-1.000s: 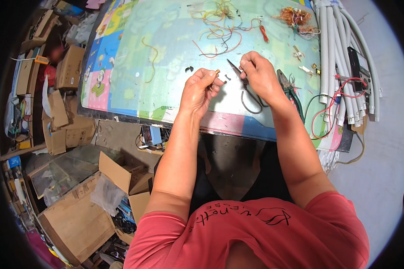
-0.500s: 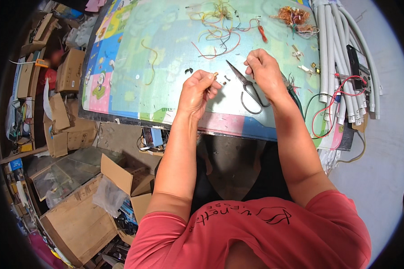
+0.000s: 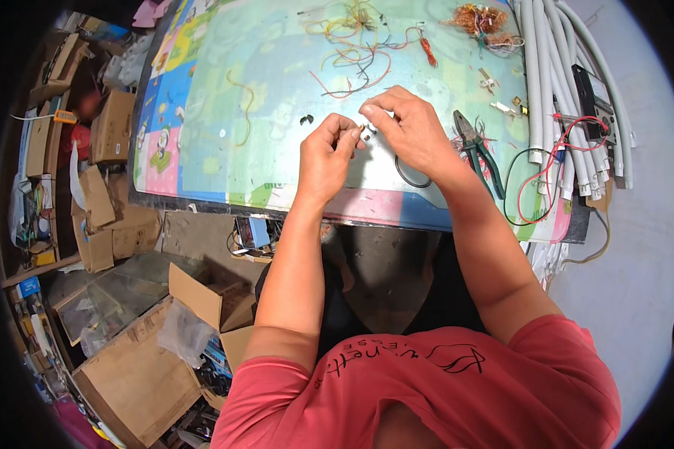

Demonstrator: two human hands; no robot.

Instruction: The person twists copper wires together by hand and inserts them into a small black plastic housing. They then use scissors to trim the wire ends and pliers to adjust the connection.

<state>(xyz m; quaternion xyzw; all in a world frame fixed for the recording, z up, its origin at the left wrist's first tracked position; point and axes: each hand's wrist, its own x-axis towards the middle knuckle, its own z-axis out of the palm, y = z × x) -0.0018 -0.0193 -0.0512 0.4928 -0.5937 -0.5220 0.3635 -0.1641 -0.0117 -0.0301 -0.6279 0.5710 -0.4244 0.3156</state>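
Note:
My left hand pinches a small brass-coloured piece between thumb and fingertips, above the table's near half. Close on its right, my right hand has thumb and fingers closed in a pinch; whatever they may hold is hidden. Beneath the right hand lies a pair of scissors, mostly covered, with one dark handle loop showing. Small black bits rest on the table to the left of my hands. Green-handled pliers lie right of my right wrist.
Tangled thin wires and a copper wire bundle lie at the back. Grey pipes line the table's right side, with a black meter and its red lead on them. Cardboard boxes stand on the left.
My right hand has moved left and down to meet my left hand, and now covers most of the scissors. The pliers, partly hidden before, now show fully.

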